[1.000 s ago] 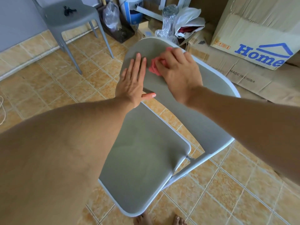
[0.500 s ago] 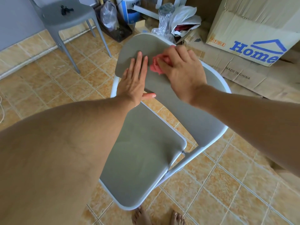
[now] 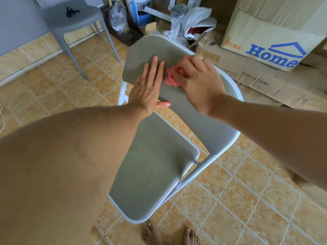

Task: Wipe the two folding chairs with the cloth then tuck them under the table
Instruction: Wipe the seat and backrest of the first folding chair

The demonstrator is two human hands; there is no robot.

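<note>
Folding chair (image 3: pixel 155 165) stands open on tiles, both hands on its backrest (image 3: pixel 141 55). Left hand (image 3: pixel 146 91) flat, fingers straight, bracing it; right hand (image 3: pixel 198 82) bunches pink cloth (image 3: pixel 170 78) against it. Prob. early: 1st chair mid-wipe; 2nd chair & table not in view, tucking not yet done.

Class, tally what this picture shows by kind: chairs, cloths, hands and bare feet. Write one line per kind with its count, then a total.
Chairs: 2 (folding chair, grey plastic chair)
Cloths: 1 (pink cloth)
Hands: 2 (left hand, right hand)
Bare feet: 2 (left foot, right foot)
Total: 7
</note>
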